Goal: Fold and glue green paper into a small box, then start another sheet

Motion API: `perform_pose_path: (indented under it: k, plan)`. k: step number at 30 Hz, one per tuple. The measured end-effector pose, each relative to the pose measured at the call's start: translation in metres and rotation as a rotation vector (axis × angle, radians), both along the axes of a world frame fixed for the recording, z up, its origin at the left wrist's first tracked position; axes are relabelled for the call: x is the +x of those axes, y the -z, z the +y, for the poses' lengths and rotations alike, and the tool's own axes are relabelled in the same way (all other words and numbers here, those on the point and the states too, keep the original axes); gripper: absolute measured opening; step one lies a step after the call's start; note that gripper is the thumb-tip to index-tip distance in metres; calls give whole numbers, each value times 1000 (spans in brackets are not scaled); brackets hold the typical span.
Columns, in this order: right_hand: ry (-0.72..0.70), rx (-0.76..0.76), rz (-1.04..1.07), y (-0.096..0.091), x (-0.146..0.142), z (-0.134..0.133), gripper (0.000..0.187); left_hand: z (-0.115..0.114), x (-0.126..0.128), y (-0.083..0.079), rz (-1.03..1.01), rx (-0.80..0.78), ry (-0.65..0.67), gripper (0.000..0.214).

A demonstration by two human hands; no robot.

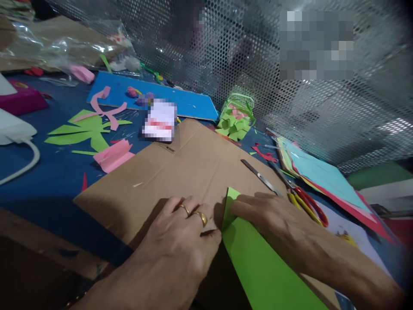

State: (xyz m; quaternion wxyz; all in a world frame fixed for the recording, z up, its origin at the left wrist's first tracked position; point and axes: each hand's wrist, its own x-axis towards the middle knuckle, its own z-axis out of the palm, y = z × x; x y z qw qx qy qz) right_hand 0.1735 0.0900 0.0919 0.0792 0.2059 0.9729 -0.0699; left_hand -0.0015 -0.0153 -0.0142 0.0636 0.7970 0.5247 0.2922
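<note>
A sheet of bright green paper (258, 267) slants over the cardboard, its far end folded into a narrow upright flap. My right hand (267, 217) is closed on this folded end, fingers bent over the paper. On the left side, my left hand (185, 232), with two gold-coloured rings, has its fingers curled together and its thumb tip at the paper's left edge. Both hands rest above a brown cardboard sheet (180, 168). Past my right hand lie a thin metal blade (258, 174) and scissors (306, 202) with red and yellow handles.
Green paper cutouts (84, 129) and folded pink paper (114, 156) lie on the blue table at left. A blue board (190, 105), a green paper basket (237, 114) and a perforated metal screen (226, 51) stand behind. Coloured sheets (325, 172) are stacked at right; a white cable (34, 161) lies far left.
</note>
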Motion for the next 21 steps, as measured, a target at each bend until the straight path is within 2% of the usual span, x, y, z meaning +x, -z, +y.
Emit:
perform_pose_path:
  k: [4, 6, 8, 13, 16, 18, 21]
  plan:
    - [43, -110, -13, 0, -3, 4, 53, 3, 1, 5, -11, 37, 1, 20]
    - [59, -206, -37, 2, -4, 10, 48, 4, 1, 6, 0, 45, -15, 16]
    - [72, -232, -94, 5, -5, 17, 38, 4, 0, 5, 6, 47, -16, 14]
    - [72, 30, -225, 8, -7, 23, 19, 5, 0, 14, 4, 52, 15, 23]
    - [50, 87, -215, 5, -7, 22, 7, 2, -2, 19, 23, 86, 18, 20]
    - [28, 98, -223, 4, -6, 23, 9, -3, -7, 16, 73, 93, 33, 25]
    - [34, 159, -237, 6, -4, 27, 18, -7, -18, -4, 121, 245, -32, 58]
